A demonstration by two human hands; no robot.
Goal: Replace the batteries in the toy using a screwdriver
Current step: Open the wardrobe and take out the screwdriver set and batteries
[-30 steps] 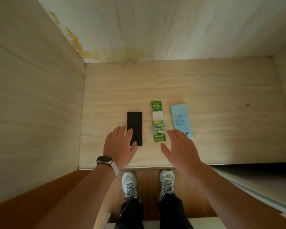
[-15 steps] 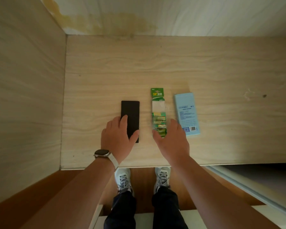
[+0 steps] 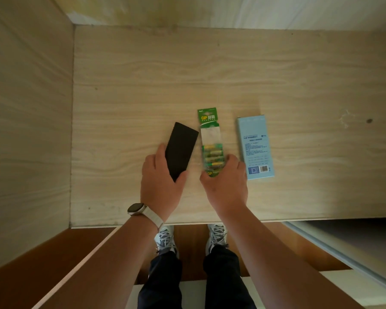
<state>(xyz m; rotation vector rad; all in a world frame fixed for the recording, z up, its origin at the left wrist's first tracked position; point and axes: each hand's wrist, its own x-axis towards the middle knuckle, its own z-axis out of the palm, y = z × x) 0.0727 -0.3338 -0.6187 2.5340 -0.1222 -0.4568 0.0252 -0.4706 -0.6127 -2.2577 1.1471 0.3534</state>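
A flat black rectangular device (image 3: 181,148) lies tilted on the wooden desk (image 3: 210,70), and my left hand (image 3: 161,184) grips its near end between thumb and fingers. Right beside it a green blister pack of batteries (image 3: 210,141) lies lengthwise; my right hand (image 3: 225,186) is closed on the pack's near end. A pale blue box (image 3: 255,147) with a barcode rests just right of the pack, untouched. No screwdriver shows outside the box.
Wooden side panels wall in the desk on the left (image 3: 27,130) and behind. The desk's front edge (image 3: 276,219) runs just below my wrists. A watch (image 3: 136,209) sits on my left wrist. My shoes (image 3: 165,239) stand on brown floor below.
Both hands reached forward from hovering near the desk edge. The left took hold of the black device and turned it askew; the right closed on the battery pack's near end.
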